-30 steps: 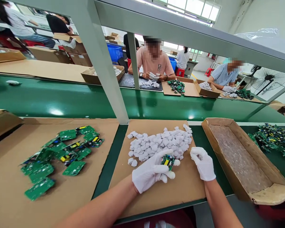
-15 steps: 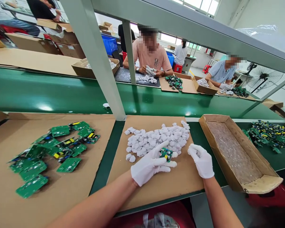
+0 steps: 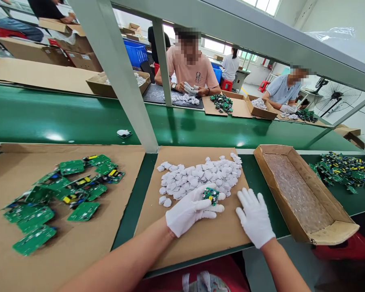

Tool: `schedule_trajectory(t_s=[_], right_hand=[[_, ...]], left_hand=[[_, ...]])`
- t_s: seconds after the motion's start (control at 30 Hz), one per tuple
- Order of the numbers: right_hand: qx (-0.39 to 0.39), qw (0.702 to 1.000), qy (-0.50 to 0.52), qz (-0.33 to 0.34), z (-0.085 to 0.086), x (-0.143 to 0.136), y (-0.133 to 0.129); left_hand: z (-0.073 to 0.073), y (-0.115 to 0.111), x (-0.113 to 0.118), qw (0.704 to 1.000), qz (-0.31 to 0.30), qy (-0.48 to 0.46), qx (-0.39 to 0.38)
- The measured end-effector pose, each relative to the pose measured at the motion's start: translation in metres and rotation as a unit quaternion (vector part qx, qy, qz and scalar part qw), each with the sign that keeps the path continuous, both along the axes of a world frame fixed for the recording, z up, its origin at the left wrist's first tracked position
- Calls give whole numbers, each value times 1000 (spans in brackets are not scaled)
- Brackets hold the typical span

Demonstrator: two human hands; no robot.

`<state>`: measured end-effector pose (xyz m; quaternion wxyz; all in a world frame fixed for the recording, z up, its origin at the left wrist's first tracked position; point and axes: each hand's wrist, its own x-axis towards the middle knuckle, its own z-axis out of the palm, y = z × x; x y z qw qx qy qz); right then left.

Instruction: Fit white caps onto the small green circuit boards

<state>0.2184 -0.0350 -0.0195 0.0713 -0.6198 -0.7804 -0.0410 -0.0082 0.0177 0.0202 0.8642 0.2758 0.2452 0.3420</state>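
In my white-gloved left hand (image 3: 187,211) is a small green circuit board (image 3: 211,196) with a yellow part on it, held between thumb and fingers. My right hand (image 3: 255,215), also gloved in white, is open with its fingers spread above the right edge of the cardboard sheet (image 3: 182,239); it holds nothing. Just beyond both hands lies a heap of small white pieces (image 3: 197,176). Further left, a loose pile of green circuit boards (image 3: 82,211) with yellow and blue parts rests on another cardboard sheet (image 3: 88,251).
A shallow cardboard box (image 3: 301,198) lined with clear plastic stands to my right, beside more circuit boards (image 3: 346,170). A grey post (image 3: 121,77) rises behind the cardboard. On the green conveyor belt (image 3: 63,113) sits a white piece (image 3: 123,133). Co-workers sit across the belt.
My right hand has opened from a pinch and spread its fingers. My left hand keeps the circuit board. The white piece on the belt has moved left.
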Motion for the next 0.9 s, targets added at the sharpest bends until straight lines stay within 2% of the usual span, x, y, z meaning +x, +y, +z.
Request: schedule_trajectory(t_s=[0.07,0.17,0.2,0.33,0.37,0.5,0.67,0.73,0.8,0.87,0.9], right_hand=[[4,1000,2,-16,0,2,4],[-21,997,16,75,-1,-2,3],[-24,996,15,86,-1,-2,4],[-2,1000,-4,-14,-2,6,9],[1,1000,-3,-13,-3,7,10],[7,998,29,59,-8,10,12],[69,989,127,-23,-9,30,36],[91,984,150,-35,-3,33,42],[96,969,221,-63,9,25,40],[66,931,349,-84,25,8,30],[39,909,407,-74,34,-3,24]], left_hand=[[0,0,0,1000,0,4,1],[0,0,1,1000,16,20,12],[0,0,1,999,22,26,19],[0,-1,3,999,10,32,37],[-1,-2,4,999,0,29,38],[-3,-3,4,999,-23,20,40],[-5,-3,6,997,-21,26,70],[-5,-1,7,995,-16,47,88],[-5,0,8,991,-4,72,112],[-4,1,8,986,7,98,137],[-3,1,8,983,9,111,148]])
